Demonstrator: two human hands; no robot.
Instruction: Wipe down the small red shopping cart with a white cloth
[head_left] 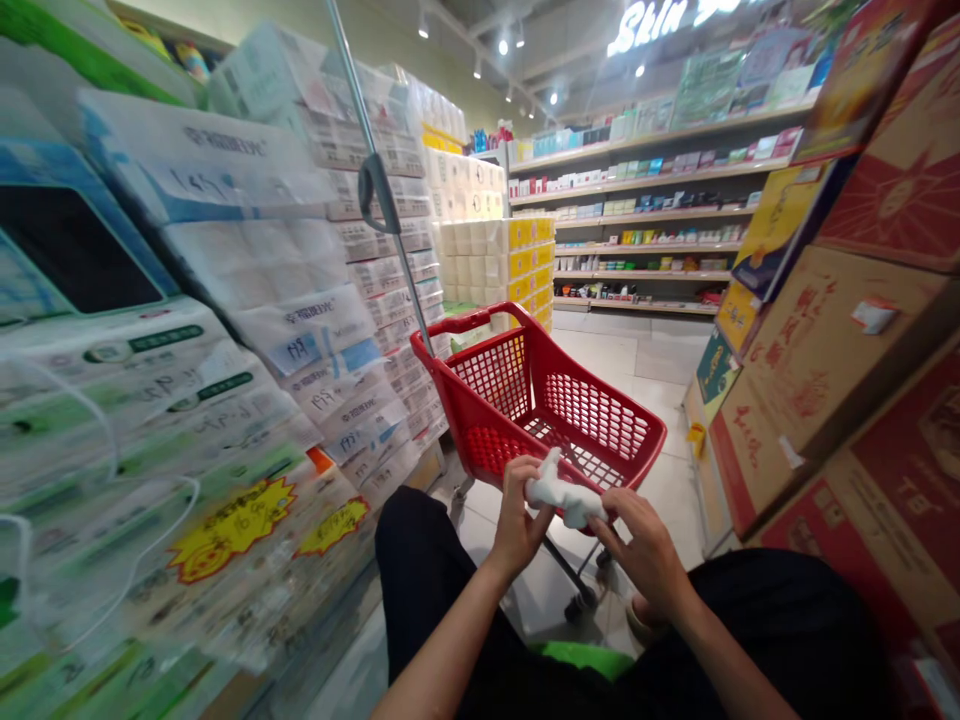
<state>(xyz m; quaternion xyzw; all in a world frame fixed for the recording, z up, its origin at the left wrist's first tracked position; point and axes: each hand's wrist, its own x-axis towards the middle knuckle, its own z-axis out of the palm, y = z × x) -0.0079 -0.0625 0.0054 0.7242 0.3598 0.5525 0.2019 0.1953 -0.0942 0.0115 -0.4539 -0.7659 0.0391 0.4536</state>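
Note:
A crumpled white cloth (566, 496) is stretched between my two hands, over the near rim of a red shopping cart (592, 410). It could be a wipe or a tissue; I cannot tell which. My left hand (519, 510) pinches its left end between thumb and fingers. On the other end, the fingers of my right hand (637, 545) are closed in the same way. The cart's basket has a perforated plastic wall, and a tall metal pole (390, 190) with a grey grip rises beside its handle.
Stacked tissue packs (315, 330) line the left side, with a dark-screened device (79, 248) and a white cable on them. Cardboard boxes (817, 350) are piled on the right. Shelves of products (645, 175) stand at the back. Below me is a green seat edge (585, 658).

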